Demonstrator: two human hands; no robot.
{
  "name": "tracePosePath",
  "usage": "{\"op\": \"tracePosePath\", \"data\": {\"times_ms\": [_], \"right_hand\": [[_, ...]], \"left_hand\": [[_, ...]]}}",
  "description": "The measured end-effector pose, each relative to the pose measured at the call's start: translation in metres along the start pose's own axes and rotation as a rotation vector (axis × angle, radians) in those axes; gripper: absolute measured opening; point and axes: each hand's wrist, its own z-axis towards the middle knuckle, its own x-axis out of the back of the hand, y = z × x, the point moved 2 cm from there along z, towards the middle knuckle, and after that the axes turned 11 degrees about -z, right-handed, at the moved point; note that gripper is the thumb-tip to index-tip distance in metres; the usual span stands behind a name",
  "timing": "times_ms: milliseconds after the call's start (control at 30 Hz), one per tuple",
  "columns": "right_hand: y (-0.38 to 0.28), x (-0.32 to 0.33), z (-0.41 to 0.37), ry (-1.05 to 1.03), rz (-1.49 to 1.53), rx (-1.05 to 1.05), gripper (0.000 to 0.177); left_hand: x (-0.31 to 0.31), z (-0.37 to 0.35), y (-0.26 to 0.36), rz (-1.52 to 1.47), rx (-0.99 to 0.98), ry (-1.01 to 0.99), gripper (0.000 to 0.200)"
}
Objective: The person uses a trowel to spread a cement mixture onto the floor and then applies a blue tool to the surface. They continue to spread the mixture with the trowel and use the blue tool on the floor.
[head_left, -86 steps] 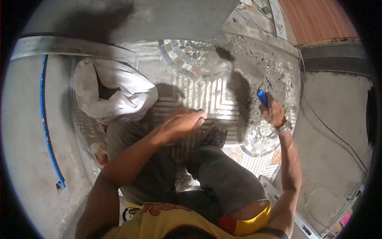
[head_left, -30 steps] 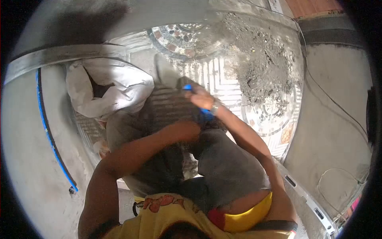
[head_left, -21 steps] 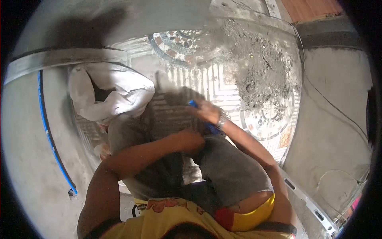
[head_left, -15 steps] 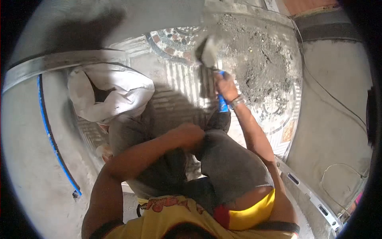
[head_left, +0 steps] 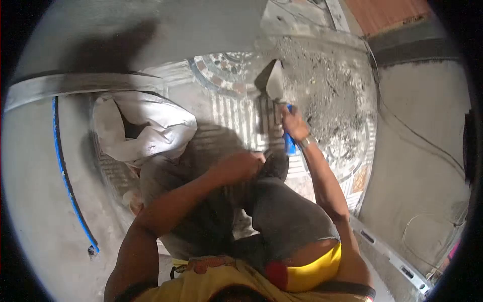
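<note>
My right hand (head_left: 296, 124) is wrapped round the blue handle of a pointed trowel (head_left: 275, 83). Its pale blade points away from me, over the patterned floor tiles (head_left: 229, 108) at the left edge of a spread of grey, crumbly mortar (head_left: 327, 83). In front of my bent knee is my left hand (head_left: 244, 166), smeared by motion, its fingers mostly unclear. A white sack (head_left: 168, 123) with its mouth rolled open stands on the tiles, left of that hand.
A blue pipe (head_left: 63, 168) runs down the wall at left. The long spirit level (head_left: 392, 256) lies at lower right. Along the right side hangs a thin cable (head_left: 402, 118). A reddish board (head_left: 390, 15) is at the top right.
The trowel and my right hand have shifted slightly right and towards me; the blade now shows more sharply. My left hand has moved a little forward. The whole view has tilted slightly.
</note>
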Motion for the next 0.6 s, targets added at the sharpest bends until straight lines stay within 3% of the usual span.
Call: {"op": "tracePosePath", "data": {"times_ms": [67, 167, 233, 333, 400, 467, 500, 600], "right_hand": [[-0.004, -0.005, -0.015, -0.044, -0.039, 0.121, 0.035], [-0.004, -0.044, -0.006, -0.141, -0.056, 0.285, 0.03], [-0.003, -0.06, 0.012, -0.207, -0.087, 0.394, 0.03], [0.001, -0.05, 0.033, 0.108, -0.254, 0.622, 0.026], [-0.029, -0.023, 0.015, 0.304, -0.444, 0.621, 0.026], [-0.05, -0.005, 0.001, -0.15, -0.024, 0.194, 0.025], [-0.058, -0.009, -0.009, -0.189, 0.036, 0.136, 0.027], [-0.052, -0.033, -0.003, -0.217, 0.026, 0.348, 0.031]], "left_hand": [[0.007, 0.003, 0.009, -0.103, -0.049, 0.188, 0.033], [0.005, 0.011, -0.006, -0.47, -0.043, 0.279, 0.034], [0.019, 0.014, -0.008, -0.664, 0.134, 0.266, 0.038], [0.037, 0.014, -0.014, -0.997, 0.264, 0.375, 0.048], [0.049, 0.02, -0.028, -1.086, 0.298, 0.433, 0.062], [0.054, 0.031, -0.031, -1.205, 0.293, 0.401, 0.064], [0.052, 0.036, -0.023, -1.271, 0.298, 0.378, 0.066], [0.054, 0.07, -0.034, -1.483, 0.274, 0.428, 0.051]]}}
